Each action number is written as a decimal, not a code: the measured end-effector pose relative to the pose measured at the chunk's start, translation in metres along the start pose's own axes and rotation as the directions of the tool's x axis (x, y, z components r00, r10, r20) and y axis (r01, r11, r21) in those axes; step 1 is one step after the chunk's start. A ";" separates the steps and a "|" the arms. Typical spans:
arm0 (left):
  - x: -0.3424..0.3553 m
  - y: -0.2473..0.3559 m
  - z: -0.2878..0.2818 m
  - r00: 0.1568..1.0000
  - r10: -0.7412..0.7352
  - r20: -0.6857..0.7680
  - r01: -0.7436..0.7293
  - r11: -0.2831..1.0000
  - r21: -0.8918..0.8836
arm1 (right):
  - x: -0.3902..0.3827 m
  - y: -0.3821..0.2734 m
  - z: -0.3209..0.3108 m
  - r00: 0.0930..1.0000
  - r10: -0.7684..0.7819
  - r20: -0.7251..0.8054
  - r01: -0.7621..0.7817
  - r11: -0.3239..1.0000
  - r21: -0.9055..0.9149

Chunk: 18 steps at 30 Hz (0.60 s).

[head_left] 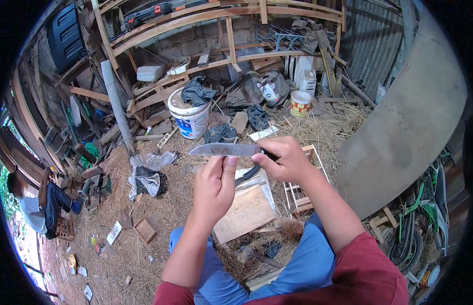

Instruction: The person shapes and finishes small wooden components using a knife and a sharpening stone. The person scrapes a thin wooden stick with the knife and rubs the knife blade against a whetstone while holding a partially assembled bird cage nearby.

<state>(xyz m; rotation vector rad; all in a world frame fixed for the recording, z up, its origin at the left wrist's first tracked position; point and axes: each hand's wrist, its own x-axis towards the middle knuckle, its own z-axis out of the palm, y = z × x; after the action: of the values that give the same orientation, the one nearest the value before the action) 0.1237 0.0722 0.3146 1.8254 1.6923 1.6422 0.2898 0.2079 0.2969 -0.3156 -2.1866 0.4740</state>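
Note:
A knife (224,149) with a broad metal blade and a black handle is held level in front of me, its tip pointing left. My right hand (281,156) is closed around the handle. My left hand (214,184) is below the blade, thumb and fingers pinched at its lower edge. Just under my right hand shows a curved black handle-like piece (248,175); what it belongs to is hidden. Beneath my hands, between my knees, is a light wooden board (246,213).
A small wooden frame (297,202) stands right of the board. Ahead are a white bucket (190,122) and a smaller tub (300,104). A large grey sheet (394,132) leans at right, near a green motorbike (417,213). Another person (36,206) sits far left.

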 end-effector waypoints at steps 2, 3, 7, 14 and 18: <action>0.000 0.004 0.004 1.000 0.023 0.001 -0.023 1.000 0.005 | -0.003 0.004 0.000 0.999 -0.025 -0.027 0.024 1.000 -0.013; 0.000 0.004 0.006 0.998 0.058 -0.007 -0.058 0.998 0.022 | -0.006 0.006 0.001 0.997 -0.047 -0.056 0.046 0.999 -0.022; 0.000 0.006 0.015 0.996 0.079 -0.041 -0.078 0.996 0.031 | -0.008 0.011 -0.001 0.995 -0.065 -0.076 0.062 0.997 -0.040; 0.005 0.011 0.037 0.994 0.084 -0.063 -0.084 0.996 -0.001 | -0.012 0.025 -0.018 0.987 -0.110 -0.113 0.100 0.990 -0.094; 0.010 0.008 0.050 0.984 0.114 -0.134 -0.117 0.993 -0.011 | -0.011 0.028 -0.021 0.983 -0.096 -0.156 0.083 0.993 -0.085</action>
<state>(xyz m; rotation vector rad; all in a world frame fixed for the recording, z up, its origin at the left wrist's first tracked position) 0.1640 0.1033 0.3073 1.8762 1.6439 1.8588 0.3147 0.2331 0.2888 -0.2860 -2.0561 0.3024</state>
